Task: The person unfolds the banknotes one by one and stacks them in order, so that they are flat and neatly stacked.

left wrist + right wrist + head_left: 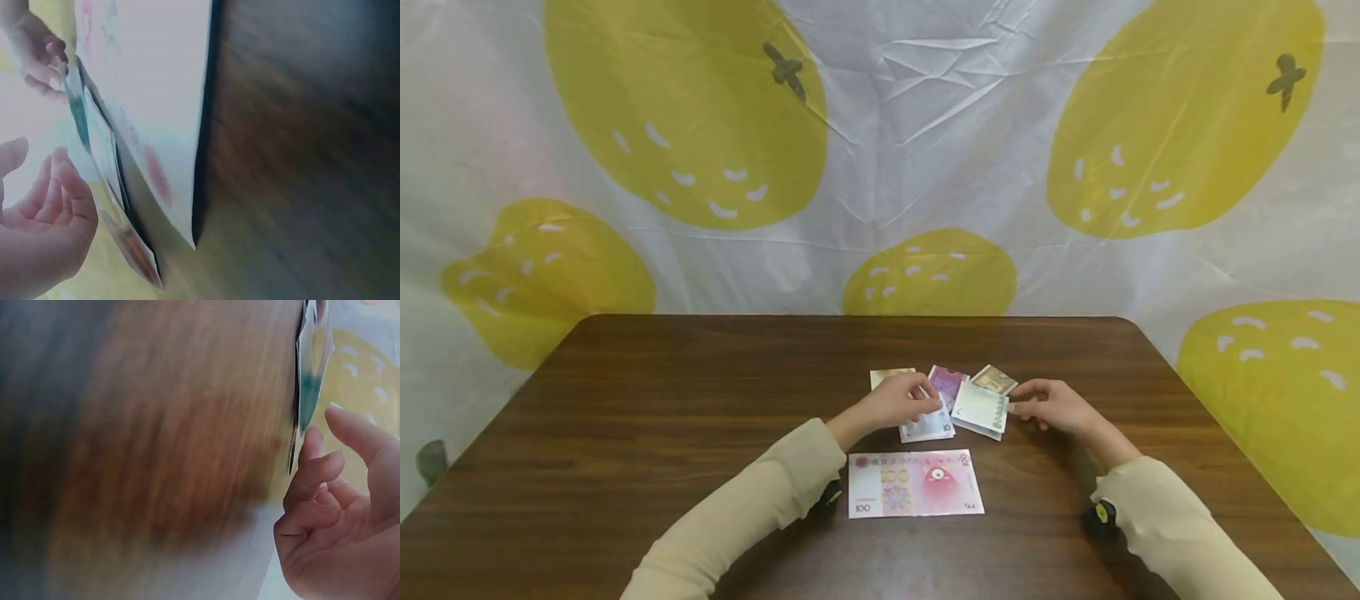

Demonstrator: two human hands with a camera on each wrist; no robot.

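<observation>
Partly hidden blue note (927, 430), left hand (895, 402), right hand (1054, 407) at green note (979, 407), fingertips (335, 416) apart

Head looks down; closer wrist views share banknotes (981, 407).

Head view: moderately bright, even, mostly sharp
Backdrop (940, 100): white glare on creases, beyond and above both hands
Tabletop (700, 383): dark, faint sheen; soft shadow on near side of right hand (1056, 410)
Left wrist view: hazy, low contrast; brightest around left hand (50, 225)
Pink note (150, 94): washed out up and right of left hand, print smeared
Wood, left wrist view: dim, blurred, right of left hand
Right wrist view: right hand fairly clear; wood left of it streaky, out of focus, darkest farthest away
</observation>
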